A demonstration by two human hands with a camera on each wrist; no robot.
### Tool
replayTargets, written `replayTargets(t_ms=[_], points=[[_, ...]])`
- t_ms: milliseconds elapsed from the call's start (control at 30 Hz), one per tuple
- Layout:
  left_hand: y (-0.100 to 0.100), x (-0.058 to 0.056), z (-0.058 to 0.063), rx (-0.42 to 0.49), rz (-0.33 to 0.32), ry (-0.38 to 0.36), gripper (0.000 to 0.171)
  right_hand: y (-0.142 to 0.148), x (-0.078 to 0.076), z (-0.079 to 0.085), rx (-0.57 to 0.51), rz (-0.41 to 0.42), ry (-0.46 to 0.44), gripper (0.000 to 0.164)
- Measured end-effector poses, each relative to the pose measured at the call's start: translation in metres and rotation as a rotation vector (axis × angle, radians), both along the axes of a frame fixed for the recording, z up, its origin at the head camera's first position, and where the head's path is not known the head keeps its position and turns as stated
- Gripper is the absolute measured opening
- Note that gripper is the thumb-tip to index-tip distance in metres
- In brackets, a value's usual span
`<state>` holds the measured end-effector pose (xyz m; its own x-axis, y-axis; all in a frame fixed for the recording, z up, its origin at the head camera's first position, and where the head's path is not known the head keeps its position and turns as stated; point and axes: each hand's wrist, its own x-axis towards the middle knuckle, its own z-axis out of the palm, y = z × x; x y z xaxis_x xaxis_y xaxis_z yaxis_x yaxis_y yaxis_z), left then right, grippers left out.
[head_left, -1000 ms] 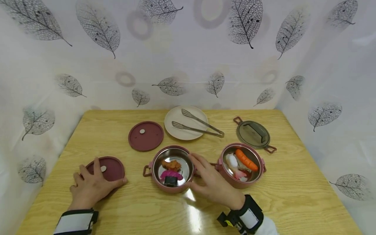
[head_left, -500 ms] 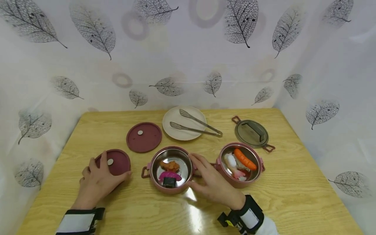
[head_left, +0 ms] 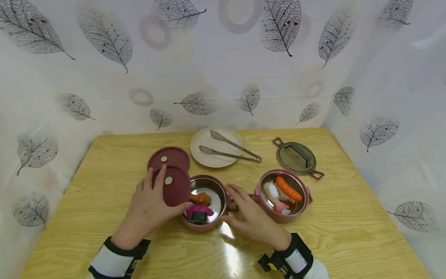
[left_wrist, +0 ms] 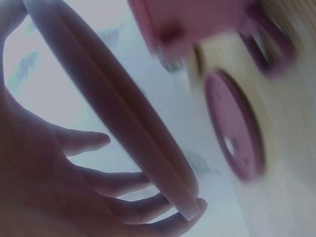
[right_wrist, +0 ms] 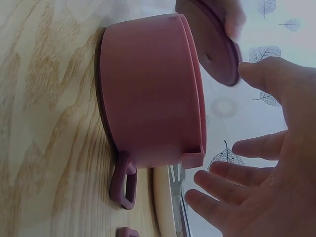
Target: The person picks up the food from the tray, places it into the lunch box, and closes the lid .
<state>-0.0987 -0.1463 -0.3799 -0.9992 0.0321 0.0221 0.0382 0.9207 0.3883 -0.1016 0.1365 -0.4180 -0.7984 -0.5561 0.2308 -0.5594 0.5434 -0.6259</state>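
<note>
In the head view, my left hand (head_left: pixel 148 211) grips a maroon pot lid (head_left: pixel 177 190) by its edge, thumb on one side and fingers on the other. The lid hangs in the air, over the left part of the middle pink pot (head_left: pixel 218 197). Inside that pot lie a brown fried piece (head_left: pixel 201 198), a magenta piece (head_left: pixel 203 210) and a black-wrapped piece (head_left: pixel 199 218). On the pot's right side hovers my right hand (head_left: pixel 256 221); its fingers (right_wrist: pixel 234 182) are spread and appear apart from the pot wall (right_wrist: pixel 148 94) in the right wrist view.
Another maroon lid (head_left: pixel 168 154) lies behind the held one. A plate (head_left: pixel 202 135) with metal tongs (head_left: pixel 240 146) stands at the back. To the right are a second pot (head_left: pixel 283 219) holding a carrot (head_left: pixel 288 188) and other food, and a dark lidded pan (head_left: pixel 296 159).
My left hand has lifted the maroon lid off the table at the left and carried it right, to the middle pot. My right hand has stayed at that pot's right side.
</note>
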Motion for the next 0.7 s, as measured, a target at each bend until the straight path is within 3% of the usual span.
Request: replayTargets(t_ms=[333,533,700], points=[[0.044,-0.004,-0.009,-0.062,-0.132,0.1,0.126,0.005,0.001,-0.004,-0.002,-0.016,-0.012,0.077],[0.06,-0.003,-0.016,-0.11,-0.161,0.094,0.127,0.008,0.001,-0.004,0.01,-0.025,-0.016,0.075],[0.072,-0.003,-0.023,-0.136,-0.167,0.145,0.126,0.008,-0.001,-0.004,0.015,-0.018,0.0,0.074]])
